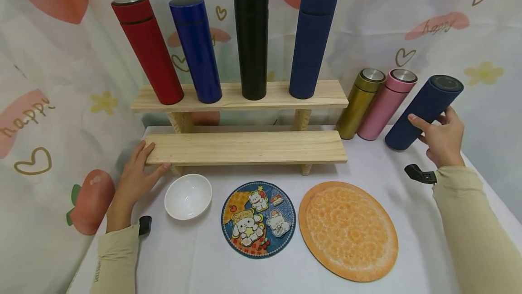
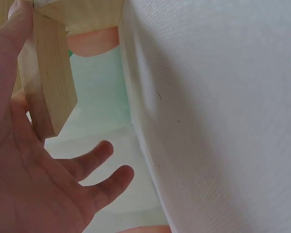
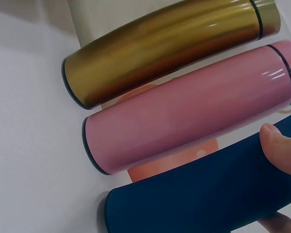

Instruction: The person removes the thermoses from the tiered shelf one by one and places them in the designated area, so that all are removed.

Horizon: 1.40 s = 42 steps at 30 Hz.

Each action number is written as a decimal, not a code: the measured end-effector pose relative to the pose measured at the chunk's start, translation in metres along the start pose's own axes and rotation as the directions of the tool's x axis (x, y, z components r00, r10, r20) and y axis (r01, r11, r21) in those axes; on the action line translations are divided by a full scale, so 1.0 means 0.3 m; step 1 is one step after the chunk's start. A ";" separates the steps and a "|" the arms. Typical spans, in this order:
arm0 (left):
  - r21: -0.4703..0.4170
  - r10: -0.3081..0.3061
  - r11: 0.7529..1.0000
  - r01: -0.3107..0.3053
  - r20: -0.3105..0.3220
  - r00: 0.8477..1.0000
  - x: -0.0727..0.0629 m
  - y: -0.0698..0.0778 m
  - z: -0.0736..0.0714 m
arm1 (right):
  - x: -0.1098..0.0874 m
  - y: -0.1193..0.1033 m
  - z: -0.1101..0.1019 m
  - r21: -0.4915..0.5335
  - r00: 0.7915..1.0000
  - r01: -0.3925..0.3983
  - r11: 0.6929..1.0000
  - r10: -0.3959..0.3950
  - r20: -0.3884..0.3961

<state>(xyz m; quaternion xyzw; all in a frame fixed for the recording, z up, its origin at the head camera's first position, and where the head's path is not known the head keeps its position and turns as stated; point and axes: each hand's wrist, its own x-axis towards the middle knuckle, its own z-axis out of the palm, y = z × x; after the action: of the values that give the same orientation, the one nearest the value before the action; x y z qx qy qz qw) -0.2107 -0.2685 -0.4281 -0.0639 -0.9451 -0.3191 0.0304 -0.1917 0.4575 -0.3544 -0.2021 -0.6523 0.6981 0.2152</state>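
Observation:
At the right, my right hand (image 1: 446, 138) grips a navy blue thermos (image 1: 424, 112), thumb on its near side and fingers behind it. Its base is at the table; I cannot tell whether it touches. Beside it stand a pink thermos (image 3: 189, 109) and a gold thermos (image 3: 165, 51). My left hand (image 1: 136, 178) holds the left end of the lower step of a wooden shelf (image 1: 244, 148), thumb at the front edge. In the left wrist view two fingers (image 2: 111, 187) extend off the board (image 2: 51, 73).
On the upper step stand a red thermos (image 1: 148, 51), a blue thermos (image 1: 196, 51), a black thermos (image 1: 251, 45) and another navy thermos (image 1: 313, 45). In front lie a white bowl (image 1: 188, 197), a cartoon round mat (image 1: 261, 217) and an orange round mat (image 1: 348, 230). A printed curtain (image 1: 375, 22) hangs behind.

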 end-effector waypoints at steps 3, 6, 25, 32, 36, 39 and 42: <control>-0.001 -0.003 1.000 0.003 0.006 1.000 0.001 0.000 -0.001 | 0.018 0.006 0.000 -0.022 1.000 -0.011 1.000 0.010 -0.006; 0.004 -0.001 1.000 0.001 0.006 1.000 0.003 0.002 -0.004 | 0.032 0.011 0.003 -0.028 1.000 -0.024 0.999 0.023 -0.017; 0.007 -0.010 1.000 0.010 0.018 1.000 0.012 0.013 0.002 | 0.117 0.032 0.022 -0.127 0.997 -0.062 0.990 0.056 -0.054; 0.008 -0.013 1.000 0.012 0.022 1.000 0.017 0.010 0.007 | 0.138 0.040 0.018 -0.171 0.997 -0.069 0.983 0.061 -0.050; 0.011 -0.017 1.000 0.017 0.022 1.000 0.013 0.010 0.006 | 0.148 0.035 0.022 -0.214 0.997 -0.076 0.974 0.069 -0.040; 0.004 -0.022 1.000 0.022 0.022 1.000 0.009 0.011 0.001 | 0.157 0.035 0.030 -0.219 0.997 -0.073 0.973 0.069 -0.028; -0.002 -0.026 1.000 0.026 0.020 0.999 0.006 0.011 -0.002 | 0.165 0.042 0.034 -0.193 0.997 -0.074 0.978 0.072 -0.019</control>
<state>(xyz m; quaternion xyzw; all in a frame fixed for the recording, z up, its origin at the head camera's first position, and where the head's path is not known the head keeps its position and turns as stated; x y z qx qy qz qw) -0.2119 -0.2660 -0.4254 -0.0549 -0.9458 -0.3198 0.0166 -0.2389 0.4763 -0.3662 -0.2499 -0.7080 0.6376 0.1725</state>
